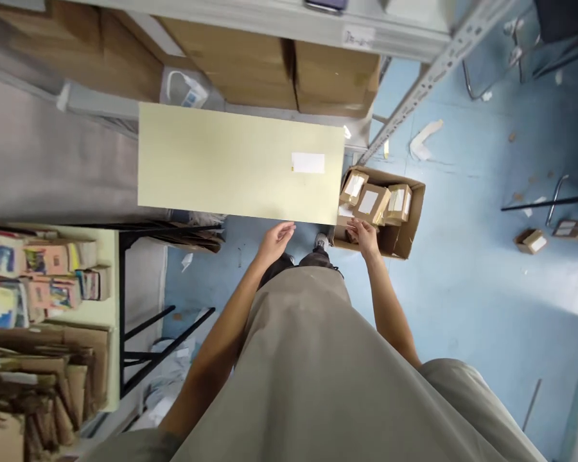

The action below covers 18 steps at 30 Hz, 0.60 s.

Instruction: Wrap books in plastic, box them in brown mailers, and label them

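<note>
A pale yellow tabletop (221,160) lies in front of me, with a small white paper label (308,163) flat near its right end. My left hand (275,242) is just below the front edge of the tabletop, fingers loosely extended and nothing visible in them. Off the right corner, my right hand (365,236) hovers over the near side of an open cardboard box (411,224). Its fingers are slightly bent and apart, with nothing seen in them. Inside the box lie several small brown cartons (372,202) with white labels.
Large cardboard boxes (255,61) fill a grey metal shelf (404,29) beyond the tabletop. A rack (108,359) at left holds books (51,256) and folded cardboard (52,378). Paper scraps and small cartons (531,241) lie on the blue floor (462,289) at right.
</note>
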Tool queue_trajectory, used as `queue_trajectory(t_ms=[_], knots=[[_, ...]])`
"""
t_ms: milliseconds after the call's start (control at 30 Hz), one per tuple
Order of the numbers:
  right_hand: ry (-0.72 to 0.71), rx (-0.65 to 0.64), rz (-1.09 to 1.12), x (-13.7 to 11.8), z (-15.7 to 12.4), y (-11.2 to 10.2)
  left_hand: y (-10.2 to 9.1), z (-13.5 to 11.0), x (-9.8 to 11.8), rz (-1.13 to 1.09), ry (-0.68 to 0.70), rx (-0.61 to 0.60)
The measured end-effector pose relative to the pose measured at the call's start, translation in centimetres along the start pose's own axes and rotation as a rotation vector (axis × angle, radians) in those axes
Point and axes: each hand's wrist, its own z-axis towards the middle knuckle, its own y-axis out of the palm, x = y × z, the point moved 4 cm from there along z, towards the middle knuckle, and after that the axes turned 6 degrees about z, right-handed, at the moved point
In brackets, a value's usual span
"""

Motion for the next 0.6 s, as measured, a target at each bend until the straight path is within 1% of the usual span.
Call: queue_trajectory(t_ms=[100, 200, 267, 367, 467, 533, 600], knots=[[-0.101, -0.155, -0.143, -1.7, -0.9, 6.8, -4.3, -2.4, -1.3, -0.122, 0.023, 0.144], [-0.183, -0.355, -0.278, -2.3, -3.5, 15.0, -9.0, -5.0, -2.9, -0.240, 0.055, 0.288], [-0.217, -0.477, -0.369, -2.0, -5.8, 20.9, -12.4, -6.9, -4.3, -0.312, 0.077, 0.393], [-0.262, -0.630, -0.493, -0.5, -9.7, 29.4, -17.8, -9.7, -6.8, -0.389, 0.102, 0.548], [-0.292, -0.789, -0.603, 2.0, -13.8, 37.4, -23.0, -12.7, -9.7, -0.426, 0.120, 0.699], [-0.290, -0.893, -0.671, 4.0, -16.6, 42.3, -26.2, -14.9, -11.7, -0.458, 0.115, 0.803], [-0.270, -0.985, -0.721, 6.3, -19.3, 46.7, -29.0, -17.2, -13.6, -0.507, 0.112, 0.899]])
